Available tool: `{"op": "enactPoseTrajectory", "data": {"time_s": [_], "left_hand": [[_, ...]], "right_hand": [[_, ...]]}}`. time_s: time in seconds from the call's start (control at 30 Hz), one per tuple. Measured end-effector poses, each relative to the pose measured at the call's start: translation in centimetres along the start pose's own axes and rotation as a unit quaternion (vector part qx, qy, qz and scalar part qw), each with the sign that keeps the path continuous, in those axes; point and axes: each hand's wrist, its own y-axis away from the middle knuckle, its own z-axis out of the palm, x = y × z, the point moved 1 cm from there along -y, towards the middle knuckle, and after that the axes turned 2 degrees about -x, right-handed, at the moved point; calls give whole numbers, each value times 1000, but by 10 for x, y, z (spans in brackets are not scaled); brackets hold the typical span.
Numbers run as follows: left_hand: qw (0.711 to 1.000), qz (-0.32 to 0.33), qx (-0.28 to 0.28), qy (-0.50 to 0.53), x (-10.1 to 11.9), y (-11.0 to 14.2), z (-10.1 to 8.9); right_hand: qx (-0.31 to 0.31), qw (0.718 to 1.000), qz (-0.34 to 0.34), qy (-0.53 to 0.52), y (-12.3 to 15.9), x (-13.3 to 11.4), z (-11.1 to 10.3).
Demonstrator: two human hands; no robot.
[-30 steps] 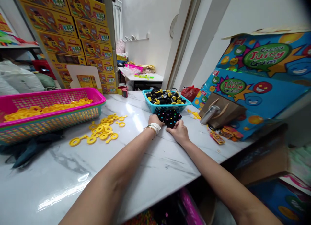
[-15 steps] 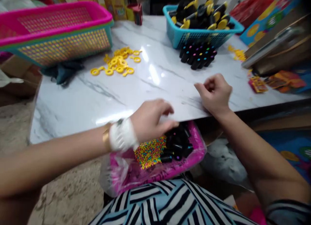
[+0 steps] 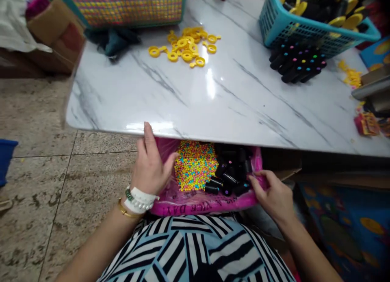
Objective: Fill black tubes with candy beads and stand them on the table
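A pink basket point(image 3: 210, 209) lined with clear plastic sits between my body and the table, partly hidden under the tabletop. Small multicoloured balls point(image 3: 196, 166) fill its middle, and short black tubes point(image 3: 230, 178) with coloured dots lie to their right. My left hand point(image 3: 149, 164) is over the basket's left side, fingers stretched and thumb apart, with a fingertip at the table edge. On the opposite side, my right hand point(image 3: 274, 194) pinches the basket's right rim between thumb and fingers.
On the marble-patterned table point(image 3: 183, 107) lie yellow ring-ended pieces point(image 3: 187, 46), a dark cloth point(image 3: 112, 40) and upright black tubes point(image 3: 298, 62). A blue basket point(image 3: 304, 36) holds black and yellow pieces. Another basket point(image 3: 128, 7) stands at the far left. Cartons point(image 3: 344, 221) stand low at right.
Both hands have come down from above the table to the sides of the pink basket. My right hand has taken hold of its rim. The view has tilted downward.
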Motion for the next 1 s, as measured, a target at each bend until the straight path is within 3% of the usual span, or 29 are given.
{"op": "enactPoseTrajectory", "data": {"time_s": [0.13, 0.23, 0.33, 0.4, 0.5, 0.6, 0.67, 0.8, 0.87, 1.0], "left_hand": [[1000, -4, 12, 21, -18, 4, -11], [999, -28, 23, 25, -28, 20, -20], [996, -74, 27, 45, -30, 33, -18], [993, -93, 20, 75, -27, 37, -14], [985, -120, -8, 121, -22, 36, -11], [973, -164, -52, 152, -19, 35, -11], [967, -182, -61, 170, -19, 36, -10], [963, -191, -50, 186, -23, 38, -8], [962, -191, -52, 186, -23, 38, -7], [962, -194, -63, 182, -20, 35, -6]], "right_hand": [[-89, 996, -25, 10, -3, 11, -16], [-102, 988, -74, 92, -8, 6, -25], [-27, 966, -146, 212, -18, -26, -32], [26, 956, -227, 183, -30, -58, -28], [-14, 922, -378, 87, -60, -104, 0], [-55, 922, -370, 97, -89, -135, 38], [-109, 935, -324, 92, -95, -147, 55], [-237, 937, -252, 55, -81, -152, 54], [-258, 921, -294, 0, -75, -150, 45], [-189, 880, -434, -40, -76, -145, 39]]}}
